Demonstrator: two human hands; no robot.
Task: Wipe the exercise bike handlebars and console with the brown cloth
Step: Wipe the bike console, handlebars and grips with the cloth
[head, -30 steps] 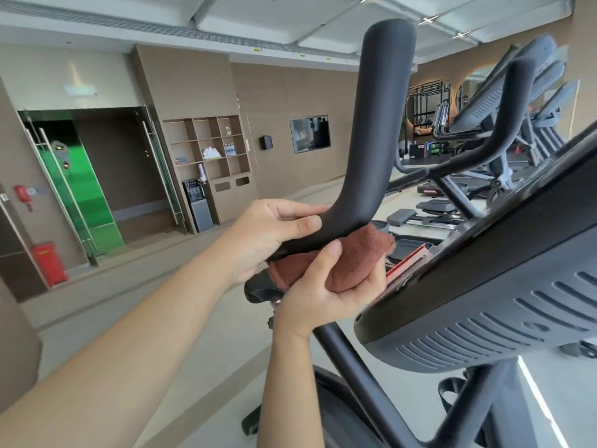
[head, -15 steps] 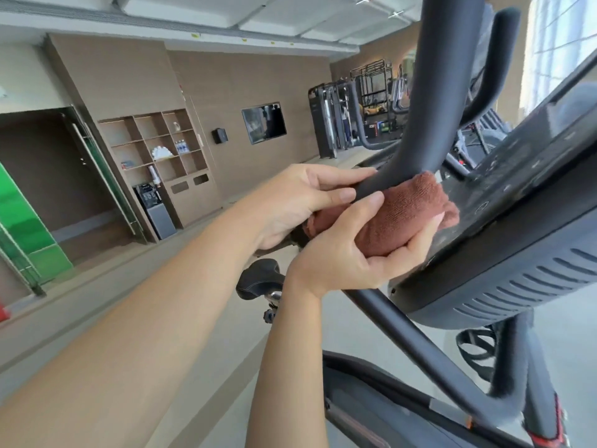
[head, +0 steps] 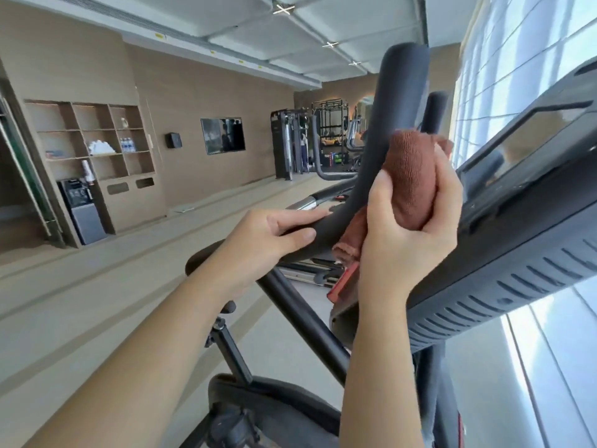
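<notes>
Upward along the handlebar (head: 399, 118) is where the brown cloth (head: 410, 176) has travelled in the last half second: it was at the bend and now sits against the upright part, carried by the right hand (head: 410, 244). That hand grips the bunched cloth, thumb on the near side and fingers curled round the far side, pressing it to the bar's right flank, between the bar and the console (head: 523, 205). A loose end of the cloth hangs down below the palm. The left hand (head: 258, 244) has kept its place on the lower, level stretch of the same bar, fingers over the top and thumb along the near side, holding it.

Around the bike is a long gym room with a pale beige floor (head: 97, 286), wood-panelled walls and a bright window (head: 517, 59) on the right.

Counted: two hands, one cloth, one console, two upright bar ends, the second (head: 436, 114) just behind the first. On the far wall hang one dark screen (head: 223, 135) and one small black box (head: 173, 140). One open shelf unit (head: 90, 140) stands at the left, with one water dispenser (head: 80, 211) below it. Three cross-shaped lights (head: 283, 9) show on the ceiling. Weight machines (head: 290, 143) stand at the far end, too crowded to count.
</notes>
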